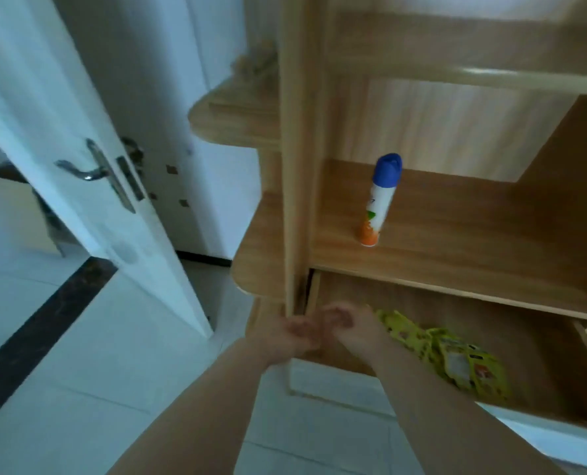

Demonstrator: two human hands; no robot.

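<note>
Hands meet at the left front corner of the open drawer (491, 334), left hand (297, 332) against right hand (345, 325). Blur hides whether the fingers grip anything. A yellow packet (456, 361) lies inside the drawer, just beside the right hand.

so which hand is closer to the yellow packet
Right. The right hand sits just beside the yellow packet, at its left end; the left hand is farther left, beyond the right hand, by the cabinet upright.

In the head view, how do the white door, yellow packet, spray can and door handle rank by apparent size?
1. white door
2. yellow packet
3. spray can and door handle: they look about alike, so not ranked.
</note>
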